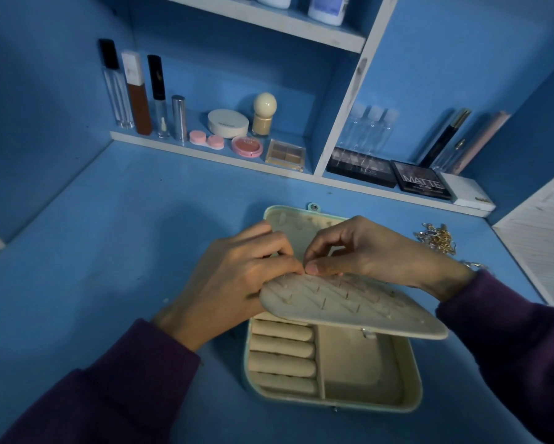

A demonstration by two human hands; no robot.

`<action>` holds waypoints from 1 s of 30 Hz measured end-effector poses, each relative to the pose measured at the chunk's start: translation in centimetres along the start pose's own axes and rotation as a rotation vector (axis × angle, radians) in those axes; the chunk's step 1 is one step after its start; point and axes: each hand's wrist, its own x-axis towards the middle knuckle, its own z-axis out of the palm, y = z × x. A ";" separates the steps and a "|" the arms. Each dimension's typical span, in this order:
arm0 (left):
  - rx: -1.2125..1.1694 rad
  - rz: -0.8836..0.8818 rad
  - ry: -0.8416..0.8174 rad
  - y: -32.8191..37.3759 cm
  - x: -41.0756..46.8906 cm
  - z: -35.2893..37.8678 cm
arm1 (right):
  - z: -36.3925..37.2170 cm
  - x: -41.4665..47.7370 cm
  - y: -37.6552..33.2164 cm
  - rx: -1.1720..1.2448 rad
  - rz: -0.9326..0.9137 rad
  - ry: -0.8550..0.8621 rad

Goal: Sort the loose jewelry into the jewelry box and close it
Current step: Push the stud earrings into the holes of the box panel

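A cream jewelry box [400,379] lies open on the blue desk, with ring rolls [282,350] on its left side and a bare compartment on the right. Its lid [288,219] lies flat behind. A cream earring panel [359,306] with several small posts is tilted up over the box. My left hand [234,280] grips the panel's left edge, fingers curled at its top. My right hand [365,251] pinches at the panel's top edge, fingertips meeting the left hand's; what it pinches is too small to tell. Loose gold and silver jewelry [437,238] lies in a heap right of the lid.
A low shelf [205,152] runs along the back of the desk with lip glosses, compacts and eyeshadow palettes [421,184]. A white slatted panel [541,245] stands at the right. A white upright [349,100] divides the shelving.
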 end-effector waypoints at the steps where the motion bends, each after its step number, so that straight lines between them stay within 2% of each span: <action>1: -0.006 -0.003 0.000 0.0 0.0 0.0 | -0.1 0.0 -0.1 -0.010 -0.001 -0.011; 7: -0.024 -0.006 -0.004 0.0 0.1 0.1 | -1.0 0.4 -0.8 -0.022 0.015 -0.098; 15: -0.021 -0.010 -0.001 -0.1 -0.1 0.0 | -0.8 0.9 -1.2 -0.084 0.063 -0.133; 30: 0.019 -0.008 0.035 0.2 0.0 -0.1 | 0.5 0.0 -0.6 -0.035 0.125 -0.008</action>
